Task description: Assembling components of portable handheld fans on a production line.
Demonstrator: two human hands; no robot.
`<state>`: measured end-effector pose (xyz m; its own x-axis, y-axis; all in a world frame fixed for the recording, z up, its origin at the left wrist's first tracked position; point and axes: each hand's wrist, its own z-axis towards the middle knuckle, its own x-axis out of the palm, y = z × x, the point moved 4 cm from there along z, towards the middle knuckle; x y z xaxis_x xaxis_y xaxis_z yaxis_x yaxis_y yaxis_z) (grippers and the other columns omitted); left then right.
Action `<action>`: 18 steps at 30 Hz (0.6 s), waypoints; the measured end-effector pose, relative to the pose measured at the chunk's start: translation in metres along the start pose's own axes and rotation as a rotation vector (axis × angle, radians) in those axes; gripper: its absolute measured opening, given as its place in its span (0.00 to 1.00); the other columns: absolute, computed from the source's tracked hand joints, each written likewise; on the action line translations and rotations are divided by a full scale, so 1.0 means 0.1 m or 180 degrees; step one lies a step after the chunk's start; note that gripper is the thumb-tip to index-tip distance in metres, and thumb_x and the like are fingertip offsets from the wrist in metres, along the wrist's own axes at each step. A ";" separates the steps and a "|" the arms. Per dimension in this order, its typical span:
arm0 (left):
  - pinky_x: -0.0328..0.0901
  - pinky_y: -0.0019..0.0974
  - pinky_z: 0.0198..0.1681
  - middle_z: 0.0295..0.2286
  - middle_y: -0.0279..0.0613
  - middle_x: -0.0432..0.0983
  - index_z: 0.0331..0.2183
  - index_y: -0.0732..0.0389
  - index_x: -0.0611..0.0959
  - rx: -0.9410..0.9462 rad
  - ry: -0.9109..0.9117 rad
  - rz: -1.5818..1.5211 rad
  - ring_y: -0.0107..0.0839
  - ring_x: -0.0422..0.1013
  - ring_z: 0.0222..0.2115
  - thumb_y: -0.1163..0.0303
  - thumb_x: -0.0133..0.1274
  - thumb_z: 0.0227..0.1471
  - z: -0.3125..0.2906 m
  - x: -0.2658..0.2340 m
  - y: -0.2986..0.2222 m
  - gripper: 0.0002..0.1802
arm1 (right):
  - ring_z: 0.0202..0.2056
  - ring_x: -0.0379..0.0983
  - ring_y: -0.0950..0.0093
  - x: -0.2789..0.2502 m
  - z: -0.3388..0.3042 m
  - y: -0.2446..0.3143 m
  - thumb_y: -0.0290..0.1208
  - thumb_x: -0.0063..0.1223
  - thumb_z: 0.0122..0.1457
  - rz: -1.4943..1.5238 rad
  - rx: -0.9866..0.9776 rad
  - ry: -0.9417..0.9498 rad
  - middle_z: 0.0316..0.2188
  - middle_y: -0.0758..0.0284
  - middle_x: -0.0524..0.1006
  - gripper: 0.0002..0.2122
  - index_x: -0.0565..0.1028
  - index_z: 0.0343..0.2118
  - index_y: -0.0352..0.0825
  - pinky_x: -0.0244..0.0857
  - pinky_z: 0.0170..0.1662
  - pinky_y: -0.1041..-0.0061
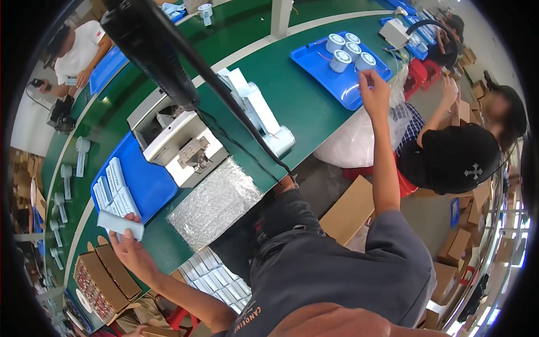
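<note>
My left hand (130,242) grips a pale blue, flat, oblong handle-shaped piece (119,225) at the near left corner of a blue tray (159,194). Several similar pale pieces (116,182) with dark print lie in that tray. Out to the far right, my right hand (374,92) is raised at the edge of a second blue tray (321,72), its fingertips pinched together. Beside them stands one of several white round cylinders (340,61), some with thin wires. Whether the fingertips hold a wire or other small thing is too small to tell.
A white bench machine (188,143) stands between the trays, beside a bubble-wrap sheet (213,202). Pale parts (255,109) are stacked to its right. A black arm and cable (151,50) cross overhead. A co-worker in a black cap (460,140) sits at right; a carton (106,278) stands at left.
</note>
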<state>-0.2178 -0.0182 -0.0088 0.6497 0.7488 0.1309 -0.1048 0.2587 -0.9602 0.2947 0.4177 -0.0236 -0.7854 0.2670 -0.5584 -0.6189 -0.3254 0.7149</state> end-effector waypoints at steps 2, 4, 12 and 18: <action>0.69 0.37 0.51 0.40 0.50 0.78 0.53 0.74 0.70 -0.0031 0.0198 0.0094 0.36 0.76 0.43 0.62 0.62 0.57 -0.11 0.20 0.01 0.32 | 0.40 0.79 0.69 0.10 0.18 0.06 0.28 0.58 0.60 -0.0470 -0.0436 -0.0053 0.44 0.57 0.79 0.09 0.79 0.43 0.34 0.72 0.42 0.71; 0.71 0.34 0.45 0.40 0.48 0.78 0.54 0.71 0.71 -0.0116 0.0403 0.0057 0.33 0.76 0.40 0.55 0.68 0.51 -0.21 0.30 0.13 0.39 | 0.46 0.77 0.65 0.26 0.33 0.15 0.27 0.58 0.60 -0.0927 -0.0897 -0.0085 0.49 0.57 0.77 0.09 0.80 0.43 0.36 0.72 0.46 0.67; 0.72 0.34 0.41 0.40 0.50 0.79 0.55 0.66 0.69 -0.0759 0.0040 -0.0666 0.37 0.78 0.40 0.71 0.60 0.58 -0.62 0.71 0.26 0.27 | 0.58 0.68 0.58 0.69 0.58 0.10 0.29 0.60 0.57 -0.1609 -0.2243 0.0114 0.55 0.63 0.74 0.07 0.82 0.37 0.37 0.63 0.60 0.60; 0.75 0.36 0.43 0.52 0.55 0.74 0.63 0.62 0.62 -0.0953 -0.0373 -0.0709 0.40 0.74 0.52 0.67 0.50 0.66 -0.78 0.62 0.31 0.29 | 0.58 0.71 0.68 0.29 0.40 0.13 0.36 0.51 0.68 0.0224 -0.1297 -0.0060 0.59 0.59 0.74 0.18 0.76 0.54 0.29 0.63 0.62 0.66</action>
<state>-0.1223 -0.0113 -0.0494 0.5396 0.7634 0.3549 0.2648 0.2463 -0.9323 0.2639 0.4569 -0.0136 -0.8280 0.2465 -0.5037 -0.5196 -0.6750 0.5238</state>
